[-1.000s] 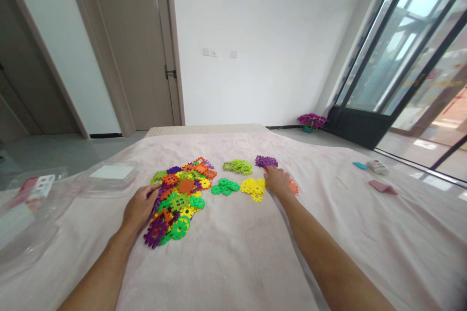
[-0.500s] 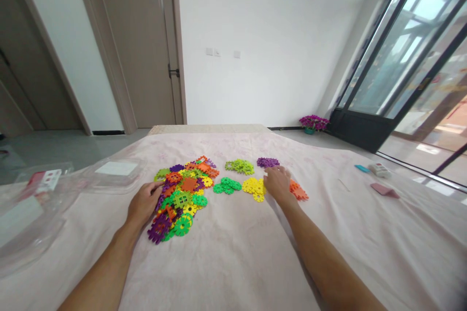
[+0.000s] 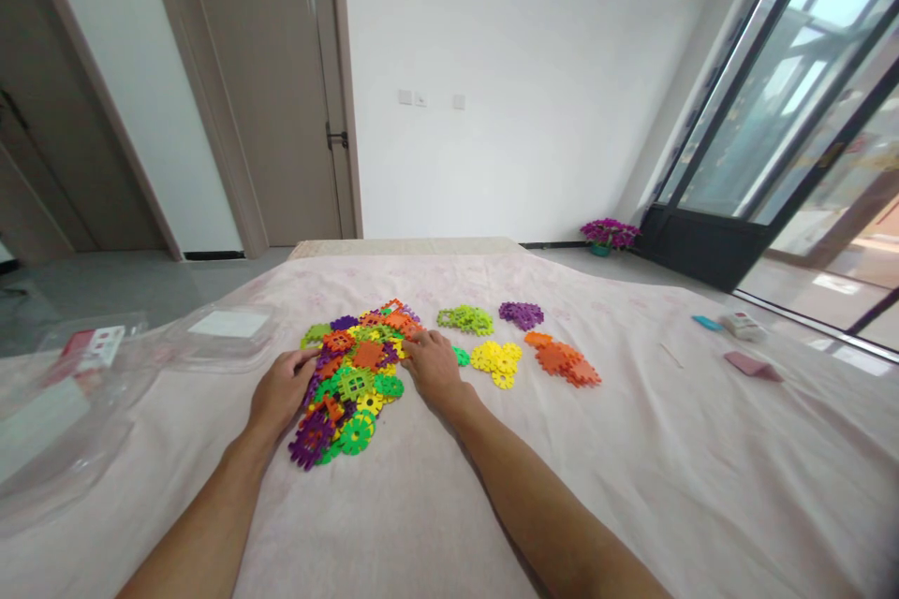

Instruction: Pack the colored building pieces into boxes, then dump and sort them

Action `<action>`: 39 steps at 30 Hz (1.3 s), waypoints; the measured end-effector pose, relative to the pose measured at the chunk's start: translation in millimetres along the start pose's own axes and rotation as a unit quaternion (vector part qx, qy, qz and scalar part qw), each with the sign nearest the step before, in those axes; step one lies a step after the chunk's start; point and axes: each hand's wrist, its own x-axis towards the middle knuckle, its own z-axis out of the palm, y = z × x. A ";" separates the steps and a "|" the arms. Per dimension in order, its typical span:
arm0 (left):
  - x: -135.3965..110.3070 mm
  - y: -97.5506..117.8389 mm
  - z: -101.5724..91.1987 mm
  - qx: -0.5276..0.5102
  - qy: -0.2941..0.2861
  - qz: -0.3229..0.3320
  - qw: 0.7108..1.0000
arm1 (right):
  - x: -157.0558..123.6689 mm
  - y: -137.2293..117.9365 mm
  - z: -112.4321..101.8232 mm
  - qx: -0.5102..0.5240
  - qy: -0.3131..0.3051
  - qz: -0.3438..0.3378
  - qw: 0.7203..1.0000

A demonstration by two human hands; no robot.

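Observation:
A mixed heap of colourful plastic snowflake pieces (image 3: 351,370) lies on a pink sheet (image 3: 449,487). My left hand (image 3: 279,391) rests at the heap's left edge, fingers loosely curled and touching the pieces. My right hand (image 3: 434,365) lies at the heap's right edge with fingers stretched toward it, covering the dark green group (image 3: 461,357). To the right lie sorted groups: light green (image 3: 464,319), purple (image 3: 521,314), yellow (image 3: 496,361) and orange (image 3: 562,359).
A clear plastic container and lid (image 3: 91,374) sit at the left. Small items lie at the far right: a teal piece (image 3: 706,323), a white box (image 3: 739,326) and a pink card (image 3: 751,364). A door and a glass sliding door stand beyond.
My right hand has moved left from the orange group, across the yellow one, to the right edge of the mixed heap. The left hand has barely moved.

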 end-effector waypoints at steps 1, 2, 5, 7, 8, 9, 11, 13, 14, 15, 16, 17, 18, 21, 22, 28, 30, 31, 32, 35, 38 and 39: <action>0.2 -0.5 0.4 0.001 0.001 0.001 1.000 | 0.0 0.2 2.1 -0.006 -0.006 -0.002 1.000; 0.4 -0.9 0.9 0.003 0.003 0.001 1.000 | -0.4 0.9 3.4 -0.013 -0.008 -0.009 1.000; 0.3 -1.3 1.5 0.008 0.008 0.002 1.000 | -3.6 2.9 3.3 -0.034 -0.003 -0.043 0.998; 0.0 -1.1 1.4 0.012 0.010 0.003 1.000 | -5.9 3.1 1.6 -0.046 0.005 -0.054 0.998; 0.0 -1.1 1.3 0.012 0.010 0.003 1.000 | -6.8 2.8 0.7 -0.048 0.010 -0.053 0.997; 0.0 -1.2 1.1 0.012 0.011 0.003 1.000 | -7.3 2.2 0.0 -0.048 0.018 -0.048 0.998; 0.2 -1.6 1.0 0.010 0.009 0.005 1.000 | -7.5 1.0 -1.1 -0.035 0.043 -0.026 0.998; 0.6 -2.1 1.0 0.007 0.006 0.005 1.000 | -7.0 1.3 -2.2 -0.011 0.071 0.018 0.997; 0.7 -2.2 1.0 0.007 0.004 0.004 1.000 | -6.6 2.7 -3.3 0.005 0.083 0.049 0.995; 0.7 -2.2 0.9 0.008 0.003 0.002 1.000 | -6.3 5.3 -5.1 0.022 0.093 0.082 0.992; 0.7 -2.0 0.7 0.010 0.002 -0.001 1.000 | -6.1 9.3 -7.6 0.039 0.100 0.116 0.987; 0.6 -1.6 0.4 0.012 0.001 -0.004 1.000 | -5.9 14.8 -10.8 0.057 0.107 0.146 0.982; 0.5 -0.9 -0.1 0.014 0.000 -0.007 1.000 | -6.0 21.8 -14.8 0.074 0.113 0.172 0.976; 0.3 1.3 -1.7 0.020 -0.003 -0.013 1.000 | -8.0 49.3 -28.7 0.107 0.134 0.239 0.956; 0.4 1.8 -2.0 0.022 -0.003 -0.015 1.000 | -9.5 59.6 -33.3 0.110 0.137 0.263 0.949; 1.4 0.0 -1.0 0.027 -0.004 -0.004 1.000 | -26.0 110.4 -54.4 0.083 0.023 0.326 0.942; 1.5 -0.7 -0.5 0.027 -0.005 -0.002 1.000 | -30.1 117.6 -60.1 0.068 0.015 0.326 0.943; 1.5 -0.8 -0.5 0.027 -0.005 -0.002 1.000 | -31.0 118.9 -62.6 0.059 0.022 0.331 0.942; 1.6 -0.7 -0.7 0.028 -0.004 -0.001 1.000 | -31.0 118.7 -64.6 0.051 0.032 0.334 0.941; 1.7 0.2 -1.4 0.029 0.000 -0.002 1.000 | -26.1 110.2 -65.4 0.036 0.066 0.320 0.944; 1.7 0.3 -1.0 0.023 -0.002 -0.004 1.000 | -16.6 92.5 -55.6 0.048 0.080 0.270 0.958; 1.6 0.1 -0.5 0.018 -0.002 -0.003 1.000 | -13.2 85.1 -50.4 0.057 0.075 0.247 0.965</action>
